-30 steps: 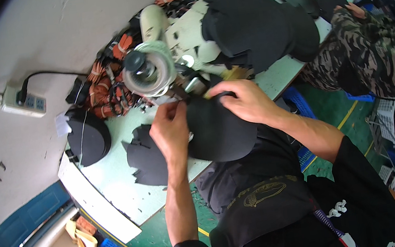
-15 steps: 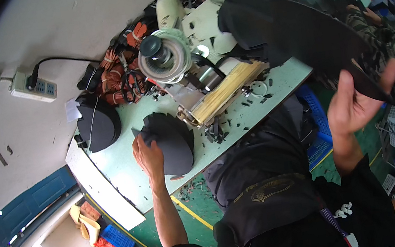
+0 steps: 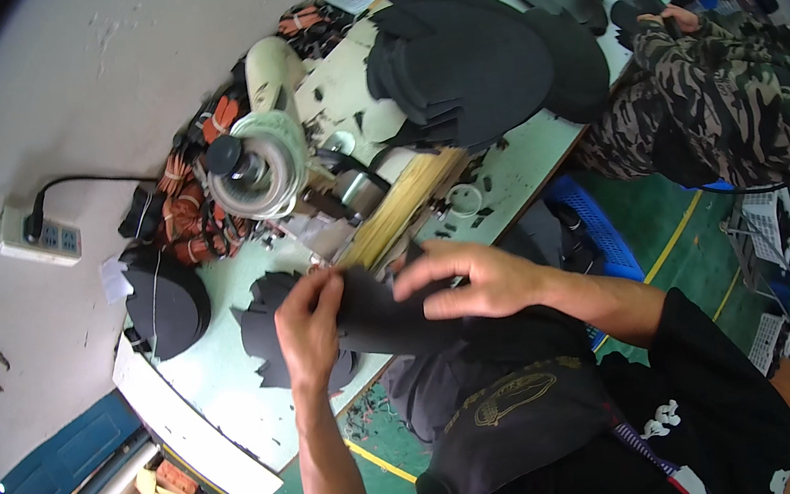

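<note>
A dark, flexible black sheet piece is lifted in front of me, over the table's near edge. My left hand pinches its left side between thumb and fingers. Just right of it, my right hand has its fingers stretched apart by the piece's upper edge; whether they touch it I cannot tell. Under and beside my left hand lies a pile of black pieces with notched edges. Beyond my hands stands a bench machine with a round clear guard and a yellow ribbed strip along its front.
A larger stack of black pieces sits at the back right of the green table. Tied black pieces stand at the left, near a power strip. Orange-and-black bundles line the wall. A person in camouflage works at the right.
My right hand has come in from the far right, away from a large black sheet there. My left hand, earlier resting on the near pile, now pinches a raised piece. The view has shifted.
</note>
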Demonstrator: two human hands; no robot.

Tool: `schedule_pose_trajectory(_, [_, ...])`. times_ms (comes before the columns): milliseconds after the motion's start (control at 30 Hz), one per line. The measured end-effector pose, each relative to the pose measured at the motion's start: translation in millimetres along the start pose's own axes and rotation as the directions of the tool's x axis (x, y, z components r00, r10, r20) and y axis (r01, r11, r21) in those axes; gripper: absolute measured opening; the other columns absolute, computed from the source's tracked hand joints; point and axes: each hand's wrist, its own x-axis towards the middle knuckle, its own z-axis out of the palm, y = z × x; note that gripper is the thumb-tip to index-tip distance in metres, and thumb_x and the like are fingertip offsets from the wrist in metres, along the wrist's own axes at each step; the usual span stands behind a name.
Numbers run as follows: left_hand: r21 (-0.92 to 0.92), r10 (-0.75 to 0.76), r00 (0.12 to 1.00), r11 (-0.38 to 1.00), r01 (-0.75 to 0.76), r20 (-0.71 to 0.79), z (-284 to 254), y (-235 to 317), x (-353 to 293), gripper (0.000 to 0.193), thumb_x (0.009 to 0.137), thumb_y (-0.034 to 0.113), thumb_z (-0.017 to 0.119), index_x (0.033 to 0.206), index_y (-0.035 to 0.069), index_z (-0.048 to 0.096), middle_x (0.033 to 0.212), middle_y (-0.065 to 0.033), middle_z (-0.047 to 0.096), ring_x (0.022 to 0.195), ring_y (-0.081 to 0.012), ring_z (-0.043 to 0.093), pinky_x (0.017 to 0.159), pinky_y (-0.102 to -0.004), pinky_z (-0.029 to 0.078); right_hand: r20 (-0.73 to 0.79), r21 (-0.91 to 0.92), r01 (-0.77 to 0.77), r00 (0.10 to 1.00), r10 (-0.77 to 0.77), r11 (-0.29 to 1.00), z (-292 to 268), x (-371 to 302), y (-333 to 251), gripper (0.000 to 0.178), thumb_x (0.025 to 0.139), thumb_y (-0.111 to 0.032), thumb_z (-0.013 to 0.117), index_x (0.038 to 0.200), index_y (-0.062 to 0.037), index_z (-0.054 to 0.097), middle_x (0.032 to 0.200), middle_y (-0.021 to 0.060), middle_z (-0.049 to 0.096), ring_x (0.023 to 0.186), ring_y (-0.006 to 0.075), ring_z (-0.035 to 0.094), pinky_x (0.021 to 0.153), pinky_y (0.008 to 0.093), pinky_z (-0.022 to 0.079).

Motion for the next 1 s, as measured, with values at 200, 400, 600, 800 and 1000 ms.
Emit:
schedule_pose_trajectory(200, [0.013,-0.051,0.962,0.998,0.056,-0.268,29.1,11.3,19.1,0.026,0.087,0.02,0.072,0.102,-0.001,0.072,0.082,-0.0066,0.072,0.072,-0.0096,0.064,0.069,-0.024,0.05,-0.214,-0.222,-0.191,0.966,0.144,0.956,-21.8,29.2,-6.0,0.031,0.088,0.001,0.056,0.117,0.0008,0.066,0.1,0.0052,0.071,0.083,0.0066,0.061,0.075,0.0242,0.049])
schedule_pose_trajectory(400, [0.09,-0.125,0.932,0.982,0.165,-0.339,38.1,18.0,27.3,0.026,0.084,0.022,0.074,0.097,0.0,0.072,0.079,-0.0083,0.073,0.07,-0.012,0.066,0.068,-0.027,0.051,-0.235,-0.459,-0.158,0.971,0.052,0.875,-31.0,58.2,-14.7,0.031,0.088,-0.003,0.051,0.114,0.0004,0.068,0.1,0.0122,0.073,0.087,0.0147,0.066,0.078,0.0301,0.05])
schedule_pose_trajectory(600, [0.238,-0.043,0.954,0.964,0.118,-0.296,41.9,19.4,45.3,0.025,0.086,0.021,0.071,0.103,0.003,0.07,0.08,-0.0106,0.073,0.073,-0.0158,0.069,0.068,-0.0294,0.052,-0.492,-0.135,-0.201,0.864,0.11,0.97,-0.6,6.4,-16.6,0.035,0.092,-0.001,0.048,0.124,0.003,0.061,0.112,0.0036,0.067,0.079,0.0073,0.057,0.075,0.0226,0.046])
schedule_pose_trajectory(800, [-0.088,0.127,0.897,0.98,-0.181,-0.424,6.9,-17.0,37.4,0.019,0.091,0.012,0.066,0.107,0.001,0.068,0.087,-0.0043,0.07,0.077,-0.009,0.062,0.07,-0.0239,0.05,-0.528,-0.497,0.101,0.753,-0.393,0.862,-1.3,-27.9,-31.9,0.06,0.091,0.005,0.049,0.147,0.0041,0.027,0.139,0.0205,0.048,0.122,0.0213,0.051,0.098,0.0295,0.043])
schedule_pose_trajectory(1000, [0.678,0.134,0.895,0.703,0.217,-0.426,-74.7,-139.0,16.6,0.053,0.082,0.011,0.069,0.13,-0.003,0.053,0.132,-0.0225,0.053,0.124,-0.0395,0.049,0.106,-0.0448,0.038,-0.443,-0.789,0.36,0.228,-0.867,0.498,-65.7,-39.6,-83.3,0.071,0.089,0.013,0.043,0.152,0.003,0.012,0.119,0.0301,0.061,0.113,0.0323,0.061,0.103,0.0433,0.045])
